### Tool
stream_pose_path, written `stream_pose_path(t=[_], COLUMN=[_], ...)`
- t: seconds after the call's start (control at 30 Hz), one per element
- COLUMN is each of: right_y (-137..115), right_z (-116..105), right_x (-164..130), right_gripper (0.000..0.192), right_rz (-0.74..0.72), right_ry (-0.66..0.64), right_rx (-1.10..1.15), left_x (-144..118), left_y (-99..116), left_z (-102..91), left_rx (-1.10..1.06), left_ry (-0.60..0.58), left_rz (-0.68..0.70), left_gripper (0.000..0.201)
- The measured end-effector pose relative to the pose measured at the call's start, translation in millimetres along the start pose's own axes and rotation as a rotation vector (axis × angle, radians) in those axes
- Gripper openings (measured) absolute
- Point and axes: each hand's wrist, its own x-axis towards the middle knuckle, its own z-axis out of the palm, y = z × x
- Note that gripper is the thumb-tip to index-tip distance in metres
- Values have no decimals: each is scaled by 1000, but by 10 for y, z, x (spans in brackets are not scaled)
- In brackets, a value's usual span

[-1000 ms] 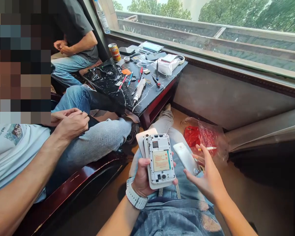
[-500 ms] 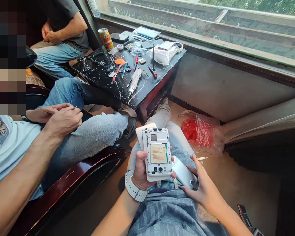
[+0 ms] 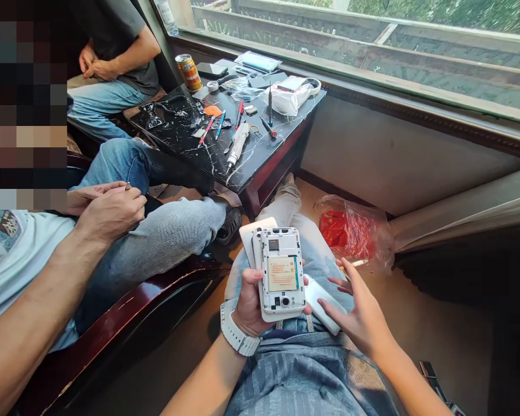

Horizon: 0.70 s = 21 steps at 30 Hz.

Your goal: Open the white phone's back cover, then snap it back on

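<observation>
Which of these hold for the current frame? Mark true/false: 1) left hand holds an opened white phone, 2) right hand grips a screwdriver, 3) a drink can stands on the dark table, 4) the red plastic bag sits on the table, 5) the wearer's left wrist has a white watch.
1. True: the left hand holds the white phone, back cover off, insides showing.
2. False: the right hand grips no screwdriver; a cigarette sits between its fingers, which touch a second white phone on the lap.
3. True: the can stands at the far corner of the dark table.
4. False: the red plastic bag lies on the floor by the wall.
5. True: a white watch is on the left wrist.
</observation>
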Motion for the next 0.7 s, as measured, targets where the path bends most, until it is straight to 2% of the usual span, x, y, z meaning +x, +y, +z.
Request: stream_pose_path(t=[0.17,0.3,0.43,0.7], right_y=[-539,-822,-889,-920], right_z=[-35,-54,-129,-217], right_x=[194,296,386,480], right_gripper=[83,87,92,96], right_rz=[-135,-270,-370,-514], right_ry=[137,118,65,42], right_rx=[327,428,355,264], left_x=[-3,5,9,8], left_y=[-28,-37,-33,-61], left_z=[22,55,103,114], left_rx=[-21,13,31,81], left_ry=[-3,-8,10,121], left_rz=[-27,-97,-113,-85], left_gripper=[57,61,62,56])
